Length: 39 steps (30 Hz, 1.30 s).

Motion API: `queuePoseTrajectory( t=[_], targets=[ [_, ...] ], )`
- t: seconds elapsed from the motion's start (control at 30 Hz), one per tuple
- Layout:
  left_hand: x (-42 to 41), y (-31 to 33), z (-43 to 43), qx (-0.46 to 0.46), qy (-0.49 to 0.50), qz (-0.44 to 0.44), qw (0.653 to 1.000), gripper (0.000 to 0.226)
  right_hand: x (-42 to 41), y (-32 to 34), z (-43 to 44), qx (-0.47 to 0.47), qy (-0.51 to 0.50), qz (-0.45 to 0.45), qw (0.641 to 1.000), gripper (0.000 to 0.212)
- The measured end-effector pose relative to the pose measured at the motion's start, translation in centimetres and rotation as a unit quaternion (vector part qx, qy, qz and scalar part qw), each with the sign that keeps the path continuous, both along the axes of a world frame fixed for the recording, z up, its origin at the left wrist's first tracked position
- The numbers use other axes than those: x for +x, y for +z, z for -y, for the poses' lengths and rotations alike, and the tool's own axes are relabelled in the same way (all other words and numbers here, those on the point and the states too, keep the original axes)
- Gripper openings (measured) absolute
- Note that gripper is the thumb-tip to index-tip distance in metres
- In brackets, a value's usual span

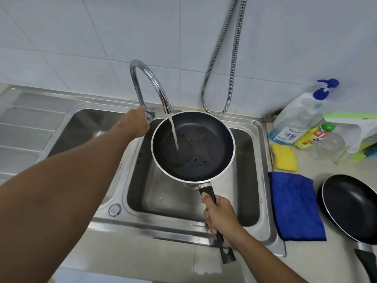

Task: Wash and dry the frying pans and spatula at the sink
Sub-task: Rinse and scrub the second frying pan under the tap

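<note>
A dark frying pan (204, 139) with brown residue hangs over the sink basin (244, 180). My right hand (220, 217) grips its black handle. Water runs from the chrome faucet (149, 78) into the pan. My left hand (137, 123) is curled around the faucet's tap lever at the base. A second black frying pan (350, 209) lies on the counter at the right. I see no spatula.
A blue cloth (295, 205) and a yellow sponge (284, 158) lie on the counter right of the sink. Soap bottles (295, 119) stand behind them. A metal hose (220, 68) hangs on the tiled wall. The drainboard (26, 123) is at the left.
</note>
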<state>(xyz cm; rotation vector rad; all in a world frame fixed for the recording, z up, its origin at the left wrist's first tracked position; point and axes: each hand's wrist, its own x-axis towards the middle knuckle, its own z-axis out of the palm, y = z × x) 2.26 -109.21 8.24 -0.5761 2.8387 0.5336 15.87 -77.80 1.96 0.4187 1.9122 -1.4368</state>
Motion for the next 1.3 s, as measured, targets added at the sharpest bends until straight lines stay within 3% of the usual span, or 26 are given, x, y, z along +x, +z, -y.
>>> queuePoseTrajectory(
  t=[0.13,0.27,0.4,0.47,0.53,0.63,0.73,0.8,0.93,1.03,1.13,1.17,1.23,1.3],
  targets=[
    [0.2,-1.0,0.9,0.0,0.004,0.022,1.0,0.061,0.0,0.1,0.0,-0.012,-0.005,0.0,1.0,0.031],
    [3.7,-2.5,-0.5,0.058,0.094,-0.034,0.993,0.038,-0.2,0.2,0.2,-0.025,-0.015,0.016,0.999,0.027],
    [9.8,-6.6,-5.4,0.151,0.163,0.059,0.973,0.064,-0.2,0.4,1.0,-0.049,-0.016,0.022,0.998,0.013],
    [11.6,-7.7,-8.7,0.306,0.148,0.132,0.931,0.063,-0.1,0.5,1.7,-0.05,-0.015,0.012,0.999,0.009],
    [12.6,-8.0,-12.4,0.458,0.136,0.172,0.861,0.059,0.3,0.8,2.4,-0.064,-0.014,0.01,0.998,0.008],
    [12.6,-8.8,-15.4,0.608,0.209,0.11,0.758,0.086,0.9,0.8,3.0,-0.092,0.019,0.004,0.996,0.006],
    [11.9,-8.7,-16.1,0.681,0.306,0.061,0.662,0.062,1.5,0.2,3.0,-0.094,0.084,-0.029,0.992,0.005],
    [11.9,-8.7,-16.2,0.659,0.344,0.051,0.666,0.044,1.9,-0.6,2.8,-0.102,0.124,-0.033,0.986,0.008],
    [12.8,-8.5,-15.9,0.624,0.368,0.071,0.686,0.036,1.3,-1.1,0.9,-0.098,0.283,0.034,0.954,0.065],
    [13.5,-8.6,-15.7,0.599,0.362,0.055,0.712,0.04,-1.8,-0.3,-2.3,-0.047,0.369,0.043,0.927,0.053],
    [14.1,-8.1,-16.0,0.593,0.36,0.055,0.718,0.042,-7.2,-1.4,-5.7,0.078,0.24,-0.1,0.962,0.033],
    [14.2,-7.9,-16.1,0.589,0.36,0.053,0.722,0.041,-9.1,-1.8,-6.9,0.143,0.18,-0.171,0.958,0.028],
    [14.2,-7.9,-16.0,0.589,0.366,0.035,0.719,0.038,-12.7,-2.0,-9.1,0.266,0.086,-0.283,0.917,0.033],
    [14.1,-7.9,-15.9,0.596,0.372,0.024,0.711,0.035,-15.8,-2.0,-11.4,0.394,0.033,-0.313,0.864,0.044]
  ],
)
